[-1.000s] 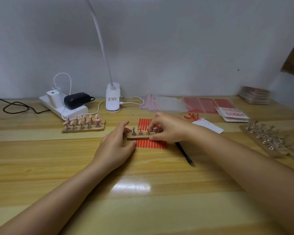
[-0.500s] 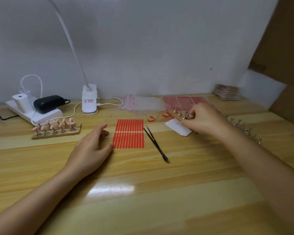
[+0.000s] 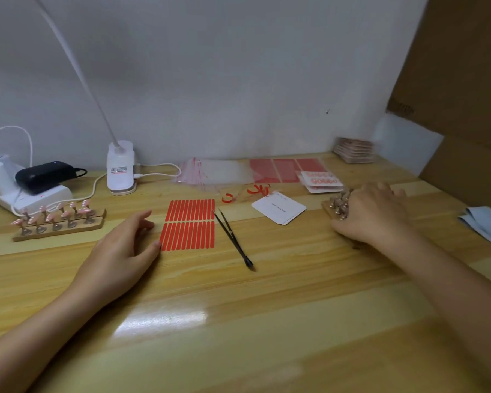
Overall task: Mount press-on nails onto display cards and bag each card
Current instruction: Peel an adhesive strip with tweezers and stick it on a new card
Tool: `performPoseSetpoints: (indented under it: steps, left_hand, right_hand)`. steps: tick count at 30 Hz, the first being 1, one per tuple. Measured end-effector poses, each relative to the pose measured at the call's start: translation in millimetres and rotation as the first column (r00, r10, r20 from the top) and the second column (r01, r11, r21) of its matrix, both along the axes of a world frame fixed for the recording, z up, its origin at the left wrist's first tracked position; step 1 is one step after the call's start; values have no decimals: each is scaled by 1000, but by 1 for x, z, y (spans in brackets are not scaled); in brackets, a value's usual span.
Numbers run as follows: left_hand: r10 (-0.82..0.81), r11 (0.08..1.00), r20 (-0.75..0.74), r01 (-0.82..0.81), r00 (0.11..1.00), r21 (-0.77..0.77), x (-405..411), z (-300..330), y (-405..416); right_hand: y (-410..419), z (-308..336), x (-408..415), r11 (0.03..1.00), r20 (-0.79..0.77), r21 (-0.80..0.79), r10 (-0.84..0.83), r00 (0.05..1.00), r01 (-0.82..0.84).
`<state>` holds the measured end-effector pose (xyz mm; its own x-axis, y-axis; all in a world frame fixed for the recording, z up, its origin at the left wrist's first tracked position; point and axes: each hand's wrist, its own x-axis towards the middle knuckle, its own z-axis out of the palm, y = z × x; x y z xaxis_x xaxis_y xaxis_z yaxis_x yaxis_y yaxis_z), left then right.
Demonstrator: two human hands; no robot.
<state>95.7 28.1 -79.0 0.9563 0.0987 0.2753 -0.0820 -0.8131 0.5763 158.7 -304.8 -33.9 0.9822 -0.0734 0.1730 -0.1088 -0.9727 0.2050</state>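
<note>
Right hand (image 3: 372, 212) has carried the emptied wooden stand (image 3: 336, 208) to the far right, gripping it. Left hand (image 3: 125, 251) rests relaxed beside the red adhesive strips (image 3: 189, 224). Pink nails (image 3: 57, 215) sit unmounted on their stand at left; blank cards (image 3: 278, 207) lie centre, bagging not started.

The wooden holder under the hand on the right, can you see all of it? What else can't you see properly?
- Wooden holder, head view: the right hand covers most of it, so whether the fingers grip it cannot be told.
- Print on the white card: too small to read.
- Stack of cards by the wall: blurred.
- Lamp: its head is cut off by the top edge.
- Blue sheet: cut off by the right edge.
</note>
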Motion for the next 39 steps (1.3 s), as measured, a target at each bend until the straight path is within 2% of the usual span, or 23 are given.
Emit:
performPoseSetpoints:
  steps: [2, 6, 13, 18, 21, 23, 24, 26, 28, 35, 39]
  left_hand:
    - [1, 1000, -1, -1, 1000, 0, 0, 0, 0]
    - [1, 1000, -2, -1, 1000, 0, 0, 0, 1]
    - [-11, 1000, 14, 11, 1000, 20, -1, 0, 1]
    - [-20, 999, 33, 19, 999, 44, -1, 0, 0]
    - [-22, 998, 34, 21, 999, 52, -2, 0, 0]
    - [-24, 998, 34, 22, 999, 52, -2, -1, 0]
    - [-24, 998, 33, 22, 999, 50, -2, -1, 0]
    - [-25, 999, 31, 24, 999, 49, -3, -1, 0]
    - [-24, 999, 29, 23, 999, 47, -3, 0, 0]
    - [-22, 999, 28, 21, 999, 47, -3, -1, 2]
    - [-31, 998, 25, 30, 999, 58, -2, -1, -1]
  right_hand:
    - [-1, 1, 3, 1000, 0, -7, -11, 1000, 11]
    - [2, 0, 8, 999, 95, 34, 8, 995, -12]
    - [-3, -3, 14, 1000, 127, 25, -9, 992, 6]
    - [-6, -3, 20, 998, 121, -49, -40, 992, 46]
    - [6, -4, 24, 997, 145, -43, 66, 987, -61]
    - [22, -7, 24, 966, 175, 107, 214, 961, -235]
    - [32, -9, 23, 927, 165, 219, 274, 948, -306]
    - [49, -13, 21, 860, 85, 395, 317, 945, -324]
    - [59, -16, 24, 879, -1, 377, 315, 949, -291]
    - [64, -10, 36, 912, -105, 242, 363, 926, -330]
    - [56, 4, 34, 857, -165, 336, 462, 872, -390]
